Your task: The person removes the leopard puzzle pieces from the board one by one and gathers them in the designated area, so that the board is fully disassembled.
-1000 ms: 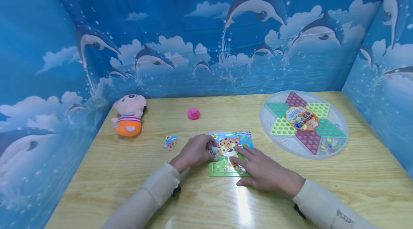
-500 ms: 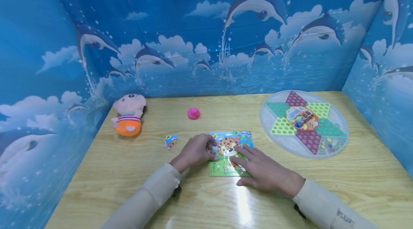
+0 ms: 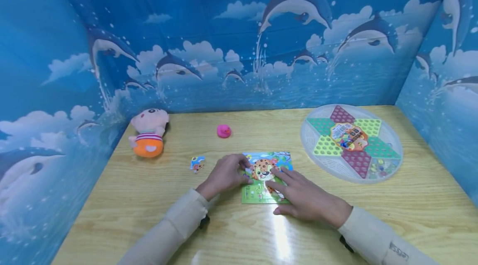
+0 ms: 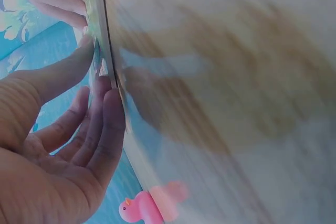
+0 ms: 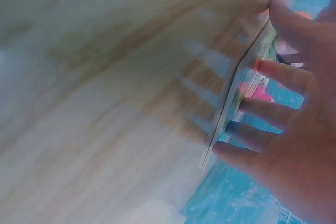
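Clock centre: puzzle [image 3: 267, 195], on the table [image 3: 239, 236]. Right hand [image 3: 310, 198], 4 o'clock: fingers spread, resting on it. Left hand [image 3: 225, 173], 9 o'clock: pinching a piece [image 3: 248, 170]. Loose section [image 3: 197, 166], farther out, 9 o'clock. Apparent step: seating the piece. Next move likely requires aligning, then pressing flush.

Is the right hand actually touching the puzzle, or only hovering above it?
Touching. The right wrist view shows several fingertips of the right hand meeting the puzzle's top surface, with no gap beneath them.
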Available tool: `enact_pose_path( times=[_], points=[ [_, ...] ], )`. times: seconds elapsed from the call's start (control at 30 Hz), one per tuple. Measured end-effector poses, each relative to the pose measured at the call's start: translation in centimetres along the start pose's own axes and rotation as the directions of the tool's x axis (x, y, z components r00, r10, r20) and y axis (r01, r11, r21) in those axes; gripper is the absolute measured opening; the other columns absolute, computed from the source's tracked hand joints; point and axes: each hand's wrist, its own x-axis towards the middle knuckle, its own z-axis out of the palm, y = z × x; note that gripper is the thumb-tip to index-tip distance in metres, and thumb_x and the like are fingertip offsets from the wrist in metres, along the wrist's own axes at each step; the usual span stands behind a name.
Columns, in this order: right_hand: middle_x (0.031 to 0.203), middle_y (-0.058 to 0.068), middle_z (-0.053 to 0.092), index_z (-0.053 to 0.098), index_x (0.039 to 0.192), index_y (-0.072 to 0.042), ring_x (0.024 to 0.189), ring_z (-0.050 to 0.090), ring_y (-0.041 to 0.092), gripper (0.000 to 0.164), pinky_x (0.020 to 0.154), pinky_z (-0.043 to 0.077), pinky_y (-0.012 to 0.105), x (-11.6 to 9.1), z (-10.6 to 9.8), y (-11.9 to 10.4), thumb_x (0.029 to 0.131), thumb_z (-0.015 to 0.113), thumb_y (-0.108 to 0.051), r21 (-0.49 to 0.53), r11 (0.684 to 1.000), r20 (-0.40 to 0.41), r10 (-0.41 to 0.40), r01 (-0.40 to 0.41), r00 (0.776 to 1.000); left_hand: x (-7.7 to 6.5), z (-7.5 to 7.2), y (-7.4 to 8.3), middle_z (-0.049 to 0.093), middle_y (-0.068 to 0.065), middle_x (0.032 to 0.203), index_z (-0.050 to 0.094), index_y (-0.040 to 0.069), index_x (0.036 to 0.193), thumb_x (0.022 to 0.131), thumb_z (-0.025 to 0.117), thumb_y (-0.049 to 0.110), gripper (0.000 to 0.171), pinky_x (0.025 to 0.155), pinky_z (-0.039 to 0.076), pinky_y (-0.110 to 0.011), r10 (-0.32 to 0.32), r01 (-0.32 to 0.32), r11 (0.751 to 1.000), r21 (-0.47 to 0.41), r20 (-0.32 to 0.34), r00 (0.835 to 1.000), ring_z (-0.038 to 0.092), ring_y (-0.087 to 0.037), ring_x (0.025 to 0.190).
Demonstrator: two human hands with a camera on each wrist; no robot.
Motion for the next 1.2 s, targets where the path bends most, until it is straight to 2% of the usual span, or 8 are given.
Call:
enact_pose_path(
  times=[0.13,0.23,0.4,0.73,1.1,1.2],
  points=[
    [0.156,0.028,0.036,0.052,0.145,-0.005,0.14,0.035,0.052,0.07,0.114,0.029,0.062,0.0,0.0,0.0,0.091,0.071,-0.045,0.003,1.0,-0.001,0.002,-0.002,1.0,0.0,-0.1,0.0,0.071,0.003,0.092,0.072,0.014,0.093,0.085,0.083,0.018,0.014,0.079,0.055,-0.033,-0.014,0.013,0.997,-0.071,-0.021,1.0,0.065,-0.011,0.08],
    [0.155,0.028,0.036,0.052,0.145,-0.005,0.14,0.035,0.052,0.069,0.114,0.03,0.062,0.0,0.0,0.0,0.091,0.071,-0.045,0.005,1.0,-0.004,0.003,-0.003,1.0,0.0,-0.2,-0.1,0.071,0.004,0.09,0.073,0.014,0.093,0.09,0.077,0.019,0.007,0.075,0.055,-0.03,-0.02,0.017,0.994,-0.106,-0.024,1.0,0.064,-0.008,0.075],
    [0.155,0.028,0.037,0.052,0.145,-0.005,0.14,0.035,0.053,0.069,0.114,0.03,0.062,0.0,0.0,0.0,0.091,0.072,-0.045,0.006,1.0,-0.009,0.0,0.0,1.0,0.0,-0.3,-0.2,0.072,0.004,0.092,0.076,0.014,0.098,0.092,0.075,0.018,0.007,0.073,0.055,-0.026,-0.02,0.019,0.993,-0.114,-0.01,1.0,0.063,-0.007,0.075],
    [0.155,0.028,0.036,0.052,0.145,-0.005,0.14,0.034,0.053,0.069,0.114,0.03,0.063,0.0,0.1,0.1,0.092,0.07,-0.046,0.007,1.0,-0.003,-0.003,0.003,1.0,-0.3,-0.6,-0.6,0.072,0.004,0.093,0.077,0.016,0.096,0.093,0.074,0.015,0.004,0.074,0.055,-0.028,-0.033,0.033,0.991,-0.128,0.005,0.999,0.064,-0.009,0.079],
    [0.156,0.028,0.035,0.052,0.145,-0.006,0.14,0.035,0.052,0.069,0.114,0.029,0.062,0.0,0.0,0.0,0.092,0.07,-0.045,0.009,1.0,0.002,0.001,-0.001,1.0,-0.9,-1.5,-1.5,0.072,-0.001,0.092,0.076,0.008,0.1,0.095,0.07,0.01,0.008,0.062,0.057,-0.032,-0.06,0.061,0.961,-0.268,0.012,0.998,0.068,-0.019,0.071],
    [0.155,0.029,0.035,0.052,0.145,-0.005,0.14,0.035,0.052,0.069,0.114,0.029,0.062,0.0,0.0,0.0,0.092,0.07,-0.045,0.007,1.0,-0.001,0.0,0.0,1.0,-1.0,-1.8,-2.0,0.071,0.0,0.086,0.076,0.007,0.101,0.096,0.069,0.012,0.009,0.059,0.056,-0.032,-0.072,0.07,0.957,-0.281,0.0,0.997,0.068,-0.02,0.069]
  ],
)
